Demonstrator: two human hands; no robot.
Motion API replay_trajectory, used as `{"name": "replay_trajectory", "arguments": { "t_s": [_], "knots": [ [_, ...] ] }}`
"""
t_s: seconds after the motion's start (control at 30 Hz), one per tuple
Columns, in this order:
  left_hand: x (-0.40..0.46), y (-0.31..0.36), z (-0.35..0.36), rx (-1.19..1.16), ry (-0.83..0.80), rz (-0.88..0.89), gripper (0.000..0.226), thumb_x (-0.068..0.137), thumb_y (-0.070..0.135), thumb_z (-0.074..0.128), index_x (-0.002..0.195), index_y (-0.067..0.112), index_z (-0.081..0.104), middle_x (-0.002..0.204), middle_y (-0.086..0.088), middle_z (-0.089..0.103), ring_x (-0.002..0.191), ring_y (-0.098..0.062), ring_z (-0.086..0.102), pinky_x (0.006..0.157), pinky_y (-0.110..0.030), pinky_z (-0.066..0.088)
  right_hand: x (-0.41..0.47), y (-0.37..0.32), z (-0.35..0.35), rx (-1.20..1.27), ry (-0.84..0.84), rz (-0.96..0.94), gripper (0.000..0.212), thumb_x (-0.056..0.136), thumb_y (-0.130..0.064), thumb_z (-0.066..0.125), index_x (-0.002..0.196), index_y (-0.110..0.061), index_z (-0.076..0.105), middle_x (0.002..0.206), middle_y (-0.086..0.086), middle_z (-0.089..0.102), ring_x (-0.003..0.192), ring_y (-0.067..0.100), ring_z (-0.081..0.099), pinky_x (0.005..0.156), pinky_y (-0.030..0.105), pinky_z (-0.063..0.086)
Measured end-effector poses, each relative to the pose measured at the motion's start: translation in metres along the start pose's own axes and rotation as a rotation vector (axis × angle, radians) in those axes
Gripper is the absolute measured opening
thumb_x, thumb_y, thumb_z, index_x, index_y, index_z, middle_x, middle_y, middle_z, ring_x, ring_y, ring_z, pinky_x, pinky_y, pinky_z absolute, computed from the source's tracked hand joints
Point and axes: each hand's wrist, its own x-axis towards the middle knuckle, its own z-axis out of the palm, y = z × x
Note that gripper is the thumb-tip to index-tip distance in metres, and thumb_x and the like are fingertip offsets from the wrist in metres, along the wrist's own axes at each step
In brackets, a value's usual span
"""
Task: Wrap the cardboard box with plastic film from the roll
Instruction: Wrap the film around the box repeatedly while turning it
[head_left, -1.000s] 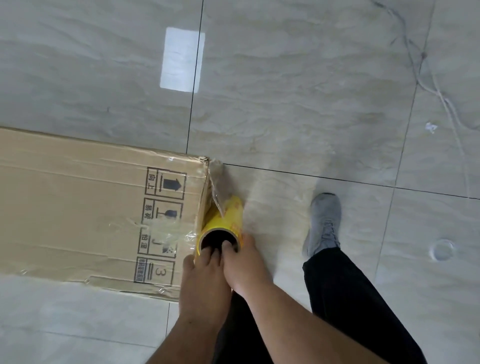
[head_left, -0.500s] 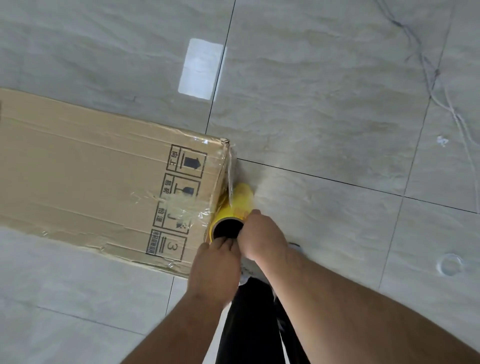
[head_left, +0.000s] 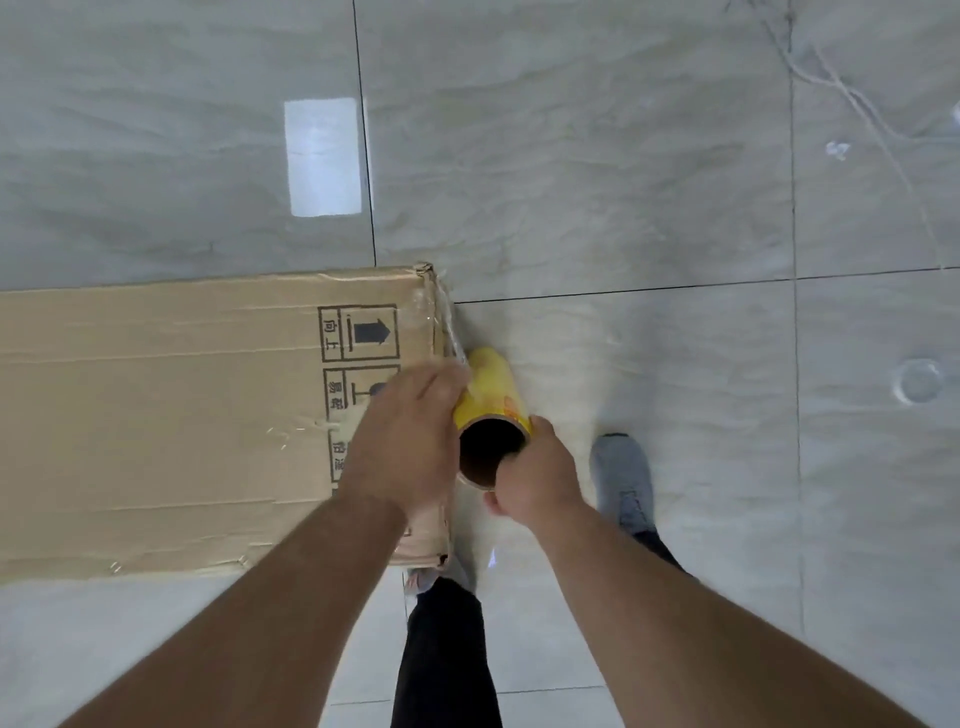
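Note:
A long flat cardboard box (head_left: 171, 415) lies on the tiled floor, with black handling symbols near its right end and clear film creased over that end. A yellow roll of plastic film (head_left: 488, 395) stands next to the box's right end, its open core facing me. A strip of film (head_left: 449, 327) runs from the roll up to the box's far right corner. My left hand (head_left: 405, 441) lies against the roll's left side, over the box end. My right hand (head_left: 535, 475) grips the rim of the core from the right.
Grey glossy floor tiles (head_left: 623, 156) surround the box. My grey shoe (head_left: 623, 478) stands just right of the roll, and my other leg in black trousers (head_left: 447, 649) is below the box's near corner. A round mark (head_left: 918, 381) sits on the floor at right.
The view has swung so the box now lies level. My left hand has moved from the core's rim up along the roll's left side. The roll stays at the box's right end.

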Motion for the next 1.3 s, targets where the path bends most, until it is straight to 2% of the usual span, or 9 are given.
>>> {"name": "replay_trajectory", "arguments": {
  "t_s": [0.1,0.17,0.27,0.37,0.53,0.6,0.83,1.17,1.3],
  "knots": [
    [0.036,-0.017,-0.008,0.326,-0.303,0.249,0.075,0.096,0.011,0.052,0.163,0.023,0.021,0.172,-0.001,0.011,0.158,-0.022,0.006,0.126,-0.039,0.002,-0.005,-0.008,-0.017,-0.342,-0.021,-0.015,0.057,0.089,-0.009,0.072,0.138,-0.011,0.043,0.106,0.007,0.06,0.091,0.026,0.064,0.07,0.032,0.053],
    [0.055,-0.029,-0.01,0.493,-0.446,0.353,0.074,0.099,0.016,0.05,0.164,0.025,0.016,0.173,0.001,0.006,0.158,-0.018,-0.004,0.124,-0.04,-0.009,-0.013,-0.027,-0.026,-0.417,-0.05,-0.003,0.044,0.09,-0.009,0.075,0.129,-0.007,0.056,0.11,0.009,0.061,0.105,0.027,0.066,0.075,0.032,0.056],
    [0.07,-0.043,-0.008,0.461,-0.484,0.343,0.055,0.104,0.024,0.042,0.158,0.027,0.037,0.168,0.005,0.025,0.158,-0.011,0.001,0.122,-0.038,-0.013,-0.015,-0.044,-0.025,-0.521,-0.116,0.036,0.004,0.094,-0.014,0.07,0.096,-0.013,0.066,0.086,0.003,0.061,0.106,0.024,0.068,0.082,0.034,0.06],
    [0.068,-0.052,-0.001,0.4,-0.472,0.331,0.047,0.104,0.028,0.038,0.15,0.028,0.048,0.164,0.005,0.035,0.157,-0.009,0.006,0.126,-0.039,-0.01,-0.005,-0.028,-0.018,-0.346,0.035,0.025,0.014,0.09,-0.01,0.051,0.104,-0.008,0.051,0.093,0.017,0.071,0.077,0.035,0.076,0.067,0.041,0.065],
    [0.064,-0.05,0.005,0.42,-0.453,0.33,0.052,0.103,0.032,0.046,0.154,0.031,0.04,0.161,0.007,0.038,0.157,-0.012,0.009,0.127,-0.045,-0.005,-0.005,-0.013,-0.011,-0.626,0.23,-0.26,0.054,0.103,-0.033,0.044,0.156,-0.029,0.033,0.123,0.011,0.061,0.107,0.037,0.065,0.079,0.038,0.05],
    [0.064,-0.049,0.009,0.455,-0.429,0.342,0.054,0.103,0.033,0.046,0.156,0.035,0.035,0.159,0.007,0.041,0.156,-0.015,0.014,0.127,-0.049,-0.002,-0.001,-0.018,-0.015,-0.652,0.232,-0.371,0.052,0.099,-0.019,0.049,0.15,-0.029,0.042,0.117,0.012,0.064,0.103,0.037,0.065,0.08,0.04,0.054],
    [0.073,-0.036,0.025,0.511,-0.335,0.272,0.034,0.099,0.028,0.054,0.131,0.037,0.062,0.127,0.015,0.059,0.134,-0.014,0.043,0.124,-0.054,0.005,-0.008,-0.003,-0.002,-0.406,0.136,-0.105,0.034,0.092,-0.011,0.064,0.124,-0.013,0.052,0.116,0.014,0.068,0.106,0.035,0.067,0.073,0.03,0.047],
    [0.08,-0.048,0.019,0.51,-0.304,0.325,0.023,0.102,0.034,0.053,0.119,0.034,0.068,0.116,0.013,0.061,0.129,-0.014,0.047,0.122,-0.047,0.011,-0.006,-0.048,-0.032,-0.948,0.064,-0.316,0.039,0.092,-0.003,0.054,0.128,-0.015,0.048,0.097,0.005,0.056,0.087,0.031,0.053,0.07,0.037,0.041],
    [0.079,-0.049,0.02,0.437,-0.271,0.309,0.026,0.103,0.033,0.051,0.122,0.034,0.069,0.119,0.013,0.061,0.128,-0.015,0.049,0.122,-0.046,0.008,-0.004,-0.018,-0.026,-0.567,0.051,-0.16,0.038,0.093,-0.019,0.054,0.13,-0.016,0.047,0.099,0.009,0.063,0.093,0.035,0.065,0.073,0.037,0.052]
  ]
}}
